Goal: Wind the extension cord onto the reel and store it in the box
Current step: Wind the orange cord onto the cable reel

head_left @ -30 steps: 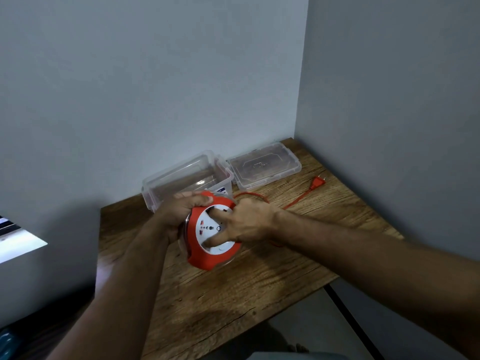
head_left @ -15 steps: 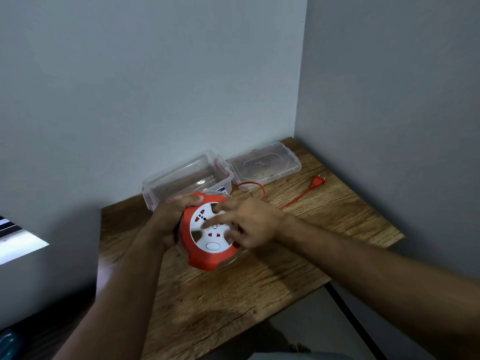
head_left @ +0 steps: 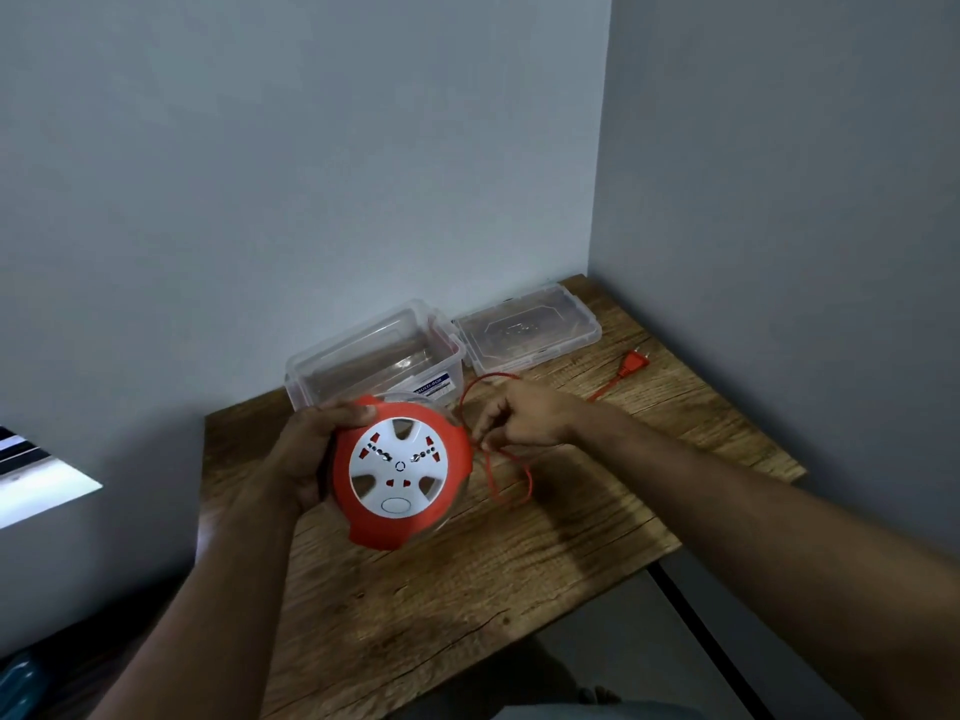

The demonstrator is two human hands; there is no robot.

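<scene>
My left hand [head_left: 306, 449] grips the left rim of the red reel [head_left: 402, 472], holding it tilted above the table with its white socket face toward me. Just right of the reel, my right hand [head_left: 524, 415] pinches the thin red cord [head_left: 511, 483], which loops loosely on the wood beside it. The cord runs on behind my right hand to its red plug [head_left: 634, 362], lying near the right wall. Behind the reel stands the clear plastic box [head_left: 332, 368], open.
The box's clear lid [head_left: 530, 330] lies flat to the right of the box, in the back corner. The wooden table [head_left: 467, 589] is bounded by walls at the back and right. Its front edge drops to a dark floor.
My right hand has left the reel's white face and moved right to pinch the cord. The reel has turned, and a loose cord loop now lies right of it.
</scene>
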